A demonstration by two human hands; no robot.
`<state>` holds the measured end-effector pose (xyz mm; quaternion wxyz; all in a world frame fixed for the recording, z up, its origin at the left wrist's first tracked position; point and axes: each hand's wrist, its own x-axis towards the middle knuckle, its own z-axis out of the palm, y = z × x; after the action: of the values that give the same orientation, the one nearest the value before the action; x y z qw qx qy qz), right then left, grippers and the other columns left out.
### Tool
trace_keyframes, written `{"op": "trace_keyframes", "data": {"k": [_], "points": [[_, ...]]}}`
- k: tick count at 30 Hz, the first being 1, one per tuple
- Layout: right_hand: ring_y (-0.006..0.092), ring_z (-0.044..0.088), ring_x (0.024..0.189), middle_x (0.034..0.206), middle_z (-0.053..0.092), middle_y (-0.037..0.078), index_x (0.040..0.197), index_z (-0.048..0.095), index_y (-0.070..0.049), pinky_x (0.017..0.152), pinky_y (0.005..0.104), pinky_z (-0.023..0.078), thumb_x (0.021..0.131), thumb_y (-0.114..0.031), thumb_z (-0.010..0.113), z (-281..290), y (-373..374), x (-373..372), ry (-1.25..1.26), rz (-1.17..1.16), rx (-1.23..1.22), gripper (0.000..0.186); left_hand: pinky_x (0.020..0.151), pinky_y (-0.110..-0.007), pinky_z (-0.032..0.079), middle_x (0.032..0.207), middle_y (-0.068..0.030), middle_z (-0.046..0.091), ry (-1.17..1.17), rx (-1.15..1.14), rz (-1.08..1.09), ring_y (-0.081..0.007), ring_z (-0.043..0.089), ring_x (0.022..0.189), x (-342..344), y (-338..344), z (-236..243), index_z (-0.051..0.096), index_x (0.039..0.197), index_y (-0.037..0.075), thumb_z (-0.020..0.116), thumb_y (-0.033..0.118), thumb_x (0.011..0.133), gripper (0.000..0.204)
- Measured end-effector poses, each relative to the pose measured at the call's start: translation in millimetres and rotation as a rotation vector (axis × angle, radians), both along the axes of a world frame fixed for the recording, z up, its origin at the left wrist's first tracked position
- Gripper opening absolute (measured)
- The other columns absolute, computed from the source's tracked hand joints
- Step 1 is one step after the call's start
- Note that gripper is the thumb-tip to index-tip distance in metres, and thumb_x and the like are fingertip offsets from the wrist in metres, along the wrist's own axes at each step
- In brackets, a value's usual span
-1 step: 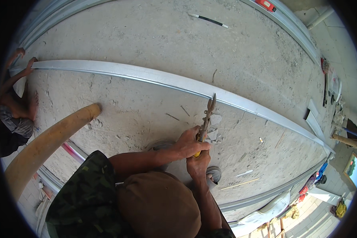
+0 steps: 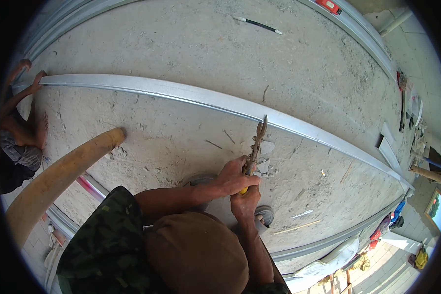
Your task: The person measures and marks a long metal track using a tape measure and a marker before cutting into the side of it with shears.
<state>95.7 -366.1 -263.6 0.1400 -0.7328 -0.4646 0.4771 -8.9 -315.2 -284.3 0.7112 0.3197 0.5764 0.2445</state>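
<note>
Both of my hands are closed around the handles of metal snips [image 2: 255,147], which show a little yellow at the grip. My left hand [image 2: 229,177] wraps the handles from the left, and just below it my right hand [image 2: 246,201] grips the lower end. The snips point away from me, with the blade tips at the near edge of a long silvery metal channel [image 2: 191,93] and overlapping it. Whether the blades have cut into the metal, I cannot tell. At the channel's left end, a co-worker's hand [image 2: 38,81] holds it.
A thick yellowish pole [image 2: 68,169] slants in at left. Broken grey chips [image 2: 262,165] lie beside the snips. A black and white marker-like stick [image 2: 257,24] lies on the concrete floor [image 2: 181,44]. More metal channels [image 2: 362,39] lie at upper right, with a red tool [image 2: 329,6] on them.
</note>
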Motion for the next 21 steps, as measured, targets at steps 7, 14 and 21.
{"op": "trace_keyframes", "data": {"k": [7, 14, 21], "points": [[0.0388, 0.066, 0.089, 0.091, 0.065, 0.023, 0.111, 0.051, 0.002, 0.077, 0.0442, 0.050, 0.079, -0.017, 0.065, 9.7, -0.6, -8.1, -0.011, -0.042, 0.034, 0.040, 0.072, -0.039, 0.049, 0.082, -0.0167, 0.063, 0.037, 0.002, -0.072, -0.0289, 0.062, 0.075, -6.9, -1.3, 2.5, 0.059, 0.098, -0.002, 0.075, 0.037, 0.070, 0.051], [0.0317, 0.062, 0.080, 0.088, 0.062, 0.018, 0.118, 0.047, 0.001, 0.075, 0.0410, 0.049, 0.078, -0.009, 0.060, 26.8, 10.2, -17.1, 0.035, -0.056, -0.110, 0.043, 0.081, -0.045, 0.052, 0.100, -0.0189, 0.066, 0.450, 0.478, -0.408, -0.0330, 0.065, 0.095, -72.3, 32.9, 50.8, 0.062, 0.110, -0.002, 0.078, 0.047, 0.071, 0.065], [0.0174, 0.053, 0.079, 0.091, 0.054, 0.008, 0.121, 0.046, 0.000, 0.070, 0.0321, 0.047, 0.074, -0.003, 0.056, 29.5, 12.0, -20.2, 0.178, -0.106, -0.100, 0.047, 0.096, -0.049, 0.046, 0.116, -0.0178, 0.063, 1.041, 1.167, -0.292, -0.0353, 0.059, 0.110, -102.8, 123.0, 49.9, 0.060, 0.118, 0.000, 0.080, 0.034, 0.072, 0.060]]}}
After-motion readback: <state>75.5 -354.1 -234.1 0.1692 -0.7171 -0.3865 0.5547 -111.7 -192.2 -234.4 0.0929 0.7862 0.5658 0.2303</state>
